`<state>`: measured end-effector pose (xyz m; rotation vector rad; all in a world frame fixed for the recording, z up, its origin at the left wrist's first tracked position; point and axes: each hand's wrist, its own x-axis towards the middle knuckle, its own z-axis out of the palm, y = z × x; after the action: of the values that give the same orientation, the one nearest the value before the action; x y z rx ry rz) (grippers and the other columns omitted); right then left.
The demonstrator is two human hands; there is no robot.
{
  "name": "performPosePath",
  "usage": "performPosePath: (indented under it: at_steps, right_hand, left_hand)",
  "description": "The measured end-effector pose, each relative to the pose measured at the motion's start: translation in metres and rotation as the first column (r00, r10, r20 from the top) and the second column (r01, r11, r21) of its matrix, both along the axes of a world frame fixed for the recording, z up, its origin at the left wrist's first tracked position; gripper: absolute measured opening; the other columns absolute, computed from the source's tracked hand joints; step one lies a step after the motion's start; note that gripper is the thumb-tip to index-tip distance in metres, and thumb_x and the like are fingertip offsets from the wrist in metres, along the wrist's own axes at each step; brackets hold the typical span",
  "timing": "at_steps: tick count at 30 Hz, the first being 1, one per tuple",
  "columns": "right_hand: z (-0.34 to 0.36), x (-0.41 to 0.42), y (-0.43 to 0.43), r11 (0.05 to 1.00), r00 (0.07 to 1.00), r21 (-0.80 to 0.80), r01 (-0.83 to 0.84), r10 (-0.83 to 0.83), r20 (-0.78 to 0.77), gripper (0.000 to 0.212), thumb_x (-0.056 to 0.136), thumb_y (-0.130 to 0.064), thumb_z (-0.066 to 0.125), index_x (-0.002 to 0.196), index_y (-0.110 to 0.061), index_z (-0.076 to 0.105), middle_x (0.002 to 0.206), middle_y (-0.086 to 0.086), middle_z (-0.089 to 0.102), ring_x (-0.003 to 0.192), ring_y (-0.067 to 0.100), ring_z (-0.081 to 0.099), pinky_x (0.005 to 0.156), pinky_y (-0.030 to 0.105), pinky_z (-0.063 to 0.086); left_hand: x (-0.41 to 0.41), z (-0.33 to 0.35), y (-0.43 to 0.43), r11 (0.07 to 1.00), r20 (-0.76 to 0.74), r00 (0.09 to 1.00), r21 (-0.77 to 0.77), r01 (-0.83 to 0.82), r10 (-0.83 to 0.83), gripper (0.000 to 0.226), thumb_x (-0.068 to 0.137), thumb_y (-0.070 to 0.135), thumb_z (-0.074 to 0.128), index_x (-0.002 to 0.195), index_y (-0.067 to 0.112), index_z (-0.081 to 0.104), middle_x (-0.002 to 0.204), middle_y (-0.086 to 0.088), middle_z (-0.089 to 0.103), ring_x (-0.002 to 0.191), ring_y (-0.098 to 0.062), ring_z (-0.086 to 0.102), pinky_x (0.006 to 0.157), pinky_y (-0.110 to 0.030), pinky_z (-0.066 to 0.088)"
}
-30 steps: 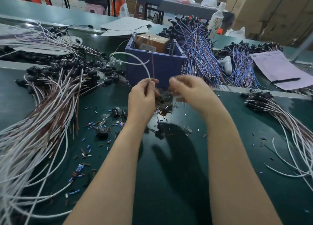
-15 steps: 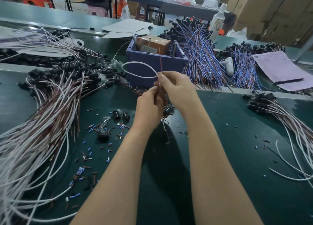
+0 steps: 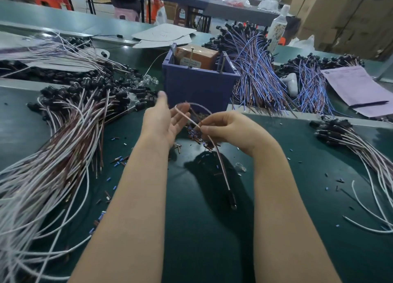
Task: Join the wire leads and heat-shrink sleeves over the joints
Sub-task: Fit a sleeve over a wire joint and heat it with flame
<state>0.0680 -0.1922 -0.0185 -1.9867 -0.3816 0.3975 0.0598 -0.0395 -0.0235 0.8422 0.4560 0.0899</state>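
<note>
Looking down from my head, I am holding my left hand [image 3: 163,121] open, palm turned towards the right and fingers straight and released, gripping nothing. My right hand [image 3: 230,129] is pinching a thin pale-and-brown wire [image 3: 221,163] between thumb and fingertips, just above the dark green mat [image 3: 191,236]. From the pinch the wire is looping up across my left fingertips and arching back towards the right hand, though I cannot tell whether it is touching the left fingers. Its other end is hanging down between my forearms, ending in a small black plug [image 3: 233,201]. Under my hands a little heap of short sleeve pieces [image 3: 194,136] is lying on the mat, and more blue and brown bits [image 3: 119,161] are lying scattered to the left. A big pile of white and brown wires [image 3: 53,155] is spreading over the left side, and a smaller bunch [image 3: 361,152] is lying on the right. Just beyond my hands a blue box [image 3: 200,86] is standing with a brown carton [image 3: 197,57] inside it. Blue and brown wire bundles [image 3: 255,76] are fanning out to its right, beside a lilac sheet of paper [image 3: 357,86] with a pen [image 3: 370,103] on it. Farther back a white bottle [image 3: 278,27] is standing, cardboard boxes [image 3: 350,16] are rising at the far right, and a grey table [image 3: 223,8] and a pink stool [image 3: 125,14] are standing in the room behind.
</note>
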Motion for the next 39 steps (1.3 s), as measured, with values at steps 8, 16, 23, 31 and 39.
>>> performPosePath:
  at_steps: [8, 16, 23, 31, 39]
  right_hand:
    - [0.002, 0.010, -0.007, 0.915, 0.941, 0.252, 0.315, -0.336, 0.044, 0.014, 0.094, -0.014, 0.057, 0.099, -0.014, 0.070, 0.062, -0.001, 0.067, 0.044, 0.002, 0.046, 0.042, 0.013, 0.037]
    - [0.001, 0.017, 0.020, 0.809, 0.875, 0.405, 0.427, -0.483, 0.043, 0.034, 0.099, -0.004, 0.042, 0.132, -0.007, 0.047, 0.065, 0.001, 0.062, 0.043, 0.001, 0.047, 0.046, 0.015, 0.045]
    - [-0.001, 0.015, 0.015, 0.779, 0.760, 0.388, 0.492, -0.602, 0.246, 0.025, 0.096, -0.006, 0.045, 0.109, -0.027, 0.051, 0.065, -0.002, 0.066, 0.052, 0.010, 0.049, 0.064, 0.033, 0.047]
    - [0.005, 0.007, 0.031, 0.927, 0.819, 0.179, 0.330, -0.375, 0.435, 0.045, 0.085, -0.027, 0.069, 0.127, -0.016, 0.057, 0.077, -0.007, 0.061, 0.070, 0.007, 0.057, 0.074, 0.023, 0.049]
    - [0.007, 0.009, 0.025, 0.811, 0.794, 0.460, 0.362, -0.527, 0.304, 0.016, 0.098, -0.008, 0.049, 0.095, -0.006, 0.064, 0.068, 0.000, 0.063, 0.050, 0.002, 0.050, 0.051, 0.017, 0.046]
  left_hand:
    - [0.004, -0.001, 0.002, 0.972, 0.164, 0.967, -0.158, -0.171, 0.197, 0.022, 0.103, 0.014, 0.034, 0.088, 0.010, 0.050, 0.067, -0.001, 0.068, 0.036, 0.000, 0.039, 0.036, -0.012, 0.032]
    - [0.004, -0.010, -0.016, 0.978, 0.038, 0.988, 0.143, -0.152, 0.148, 0.022, 0.100, 0.007, 0.034, 0.082, 0.011, 0.047, 0.040, 0.005, 0.058, 0.029, -0.001, 0.034, 0.033, -0.012, 0.025]
    - [0.007, -0.017, -0.013, 0.832, 0.038, 0.990, 0.538, -0.135, 0.136, 0.025, 0.094, 0.007, 0.037, 0.079, 0.015, 0.055, 0.039, 0.006, 0.058, 0.031, 0.000, 0.043, 0.049, -0.020, 0.038]
    - [0.001, -0.021, -0.023, 0.504, 0.123, 0.980, 0.843, -0.187, 0.158, 0.025, 0.097, 0.019, 0.040, 0.086, 0.009, 0.059, 0.066, -0.007, 0.068, 0.068, -0.019, 0.066, 0.073, -0.035, 0.053]
    - [-0.001, -0.027, -0.024, 0.219, 0.114, 0.988, 0.966, -0.135, 0.107, 0.034, 0.097, 0.014, 0.039, 0.126, 0.011, 0.056, 0.135, -0.012, 0.050, 0.118, -0.030, 0.049, 0.100, -0.039, 0.040]
